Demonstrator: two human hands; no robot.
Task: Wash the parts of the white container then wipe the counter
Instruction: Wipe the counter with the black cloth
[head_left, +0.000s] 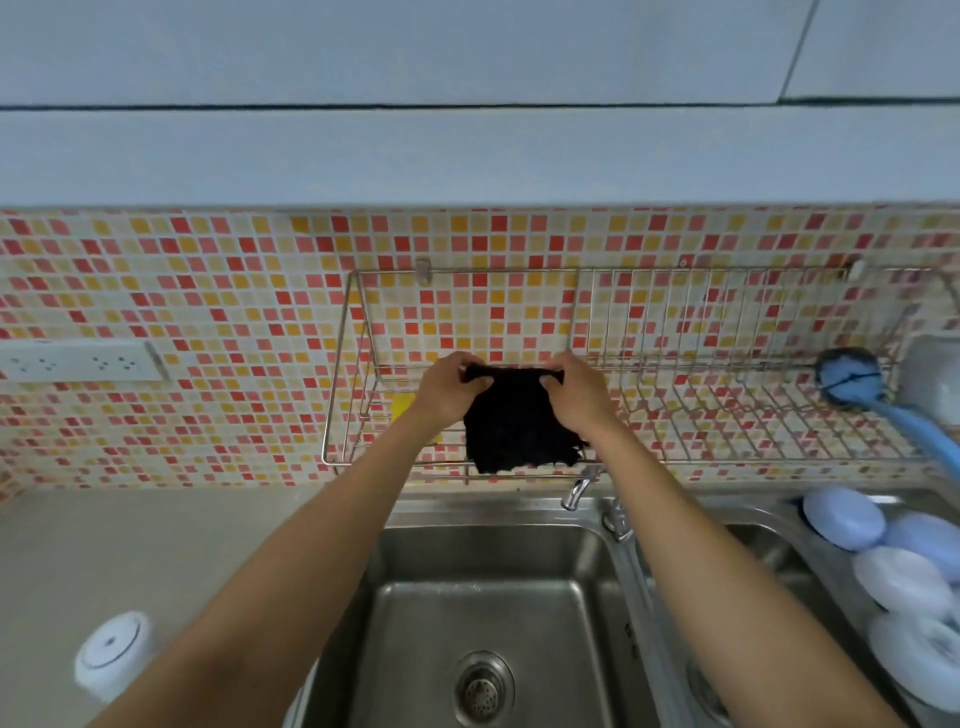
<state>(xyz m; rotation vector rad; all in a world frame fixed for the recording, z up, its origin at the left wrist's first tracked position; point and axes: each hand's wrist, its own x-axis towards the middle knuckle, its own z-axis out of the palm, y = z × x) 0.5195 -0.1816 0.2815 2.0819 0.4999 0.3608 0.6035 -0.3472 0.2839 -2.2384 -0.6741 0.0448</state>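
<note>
Above sink (488, 613), cloth (511, 421) between grips

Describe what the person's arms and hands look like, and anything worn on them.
Both forearms are bare as far as the view shows: no sleeves or cuffs in sight. The left hand and right hand wear no gloves. No watch, bracelet or ring shows on the visible sides, and no markings show.

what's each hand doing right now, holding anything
Left hand: pinching the top left corner of the black cloth.
Right hand: pinching the cloth's top right corner.
</note>
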